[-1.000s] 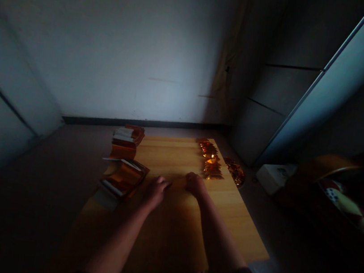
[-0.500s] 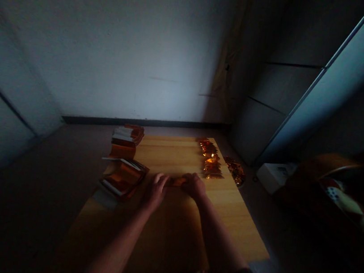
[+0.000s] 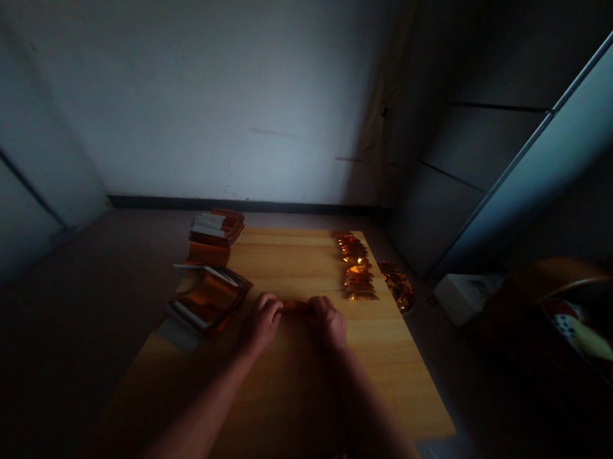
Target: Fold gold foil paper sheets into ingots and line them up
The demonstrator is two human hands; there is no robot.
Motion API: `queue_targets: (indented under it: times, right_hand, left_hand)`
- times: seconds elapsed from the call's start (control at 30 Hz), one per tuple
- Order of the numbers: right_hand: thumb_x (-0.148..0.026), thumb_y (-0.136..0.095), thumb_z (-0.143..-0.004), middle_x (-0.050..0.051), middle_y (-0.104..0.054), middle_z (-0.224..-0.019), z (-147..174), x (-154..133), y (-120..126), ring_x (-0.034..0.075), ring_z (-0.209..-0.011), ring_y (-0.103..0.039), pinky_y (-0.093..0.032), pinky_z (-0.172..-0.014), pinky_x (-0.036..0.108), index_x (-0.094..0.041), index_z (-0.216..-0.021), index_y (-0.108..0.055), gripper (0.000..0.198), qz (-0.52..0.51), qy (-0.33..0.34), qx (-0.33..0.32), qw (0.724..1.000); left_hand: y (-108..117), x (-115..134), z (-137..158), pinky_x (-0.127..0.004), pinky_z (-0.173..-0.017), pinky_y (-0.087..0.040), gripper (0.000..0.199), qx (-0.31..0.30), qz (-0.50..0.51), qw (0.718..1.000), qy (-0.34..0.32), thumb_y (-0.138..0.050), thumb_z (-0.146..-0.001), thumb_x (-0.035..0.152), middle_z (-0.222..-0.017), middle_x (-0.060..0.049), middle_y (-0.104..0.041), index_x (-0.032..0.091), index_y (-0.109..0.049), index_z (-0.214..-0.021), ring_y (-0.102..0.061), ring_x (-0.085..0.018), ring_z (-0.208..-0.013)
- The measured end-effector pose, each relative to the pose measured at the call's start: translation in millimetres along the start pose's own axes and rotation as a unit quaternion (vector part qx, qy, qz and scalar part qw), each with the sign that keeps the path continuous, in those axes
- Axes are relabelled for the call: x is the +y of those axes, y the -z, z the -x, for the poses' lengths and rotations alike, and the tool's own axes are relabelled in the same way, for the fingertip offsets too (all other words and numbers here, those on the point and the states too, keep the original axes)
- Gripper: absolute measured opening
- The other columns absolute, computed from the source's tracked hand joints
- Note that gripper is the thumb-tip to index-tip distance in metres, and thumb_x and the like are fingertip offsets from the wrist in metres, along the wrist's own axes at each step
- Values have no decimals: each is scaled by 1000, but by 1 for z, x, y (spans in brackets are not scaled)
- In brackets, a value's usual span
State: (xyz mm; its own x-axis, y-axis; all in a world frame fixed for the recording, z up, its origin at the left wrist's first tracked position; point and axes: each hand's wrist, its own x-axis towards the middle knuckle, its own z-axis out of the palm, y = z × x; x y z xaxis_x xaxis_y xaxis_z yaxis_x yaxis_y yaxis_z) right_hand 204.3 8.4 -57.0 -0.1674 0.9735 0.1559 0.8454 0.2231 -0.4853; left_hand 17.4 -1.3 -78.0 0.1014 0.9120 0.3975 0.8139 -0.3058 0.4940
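A narrow orange-gold strip of foil paper (image 3: 294,308) stretches between my two hands, low over the table. My left hand (image 3: 264,321) is closed around its left end. Fingers of my right hand (image 3: 329,322) are curled over the other end. Dim light hides how the strip is folded. Left of my left hand lies a loose stack of orange-gold foil sheets (image 3: 210,296) with pale edges. Beyond my right hand, shiny folded foil pieces (image 3: 359,281) stand nested in a row along the table's right side.
The wooden table (image 3: 378,369) carries another stack of foil sheets (image 3: 214,235) at its far left corner. Past the right edge, a heap of shiny foil pieces (image 3: 398,286) sits lower down. A white box (image 3: 462,297) stands farther right. Behind is a pale wall (image 3: 267,102).
My right hand has turned and closed further over its end of the strip, which now looks narrower. My left hand stays nearly in place.
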Motion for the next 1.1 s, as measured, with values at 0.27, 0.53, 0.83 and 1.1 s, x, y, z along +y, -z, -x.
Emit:
queue_targets:
  times: [0.27,0.53,0.83,1.1]
  right_hand:
    - [-12,-48,-82,8,-53,-121,6,5,-1,19,-105,-50,-39,-82,28,-22,-118,-57,38,18,99,83,992]
    - [-25,-48,-92,6,-63,-101,14,3,3,20,-94,-48,-32,-84,32,-26,-101,-68,22,76,190,31,978]
    - [-27,-51,-90,5,-66,-95,5,13,-8,19,-93,-50,-33,-83,30,-26,-96,-70,20,50,135,-5,990]
    - [-29,-58,-86,4,-65,-93,-2,27,-13,17,-90,-52,-37,-80,27,-25,-89,-73,15,-6,105,-5,994]
  left_hand:
    - [12,9,2,-32,-87,-43,18,-25,-94,995,-20,-52,-77,11,-100,-6,-53,22,-67,-79,-49,-20,-100]
    - [15,11,1,-32,-78,-42,22,-85,-148,985,-20,-49,-79,14,-87,-6,-58,23,-69,-83,-52,-20,-85]
    - [12,10,1,-31,-84,-43,23,-57,-89,993,-42,-50,-77,10,-90,-5,-62,23,-69,-82,-54,-18,-90]
    - [9,6,0,-31,-85,-45,18,-38,-35,998,-36,-52,-81,18,-87,-5,-65,20,-70,-78,-56,-18,-90]
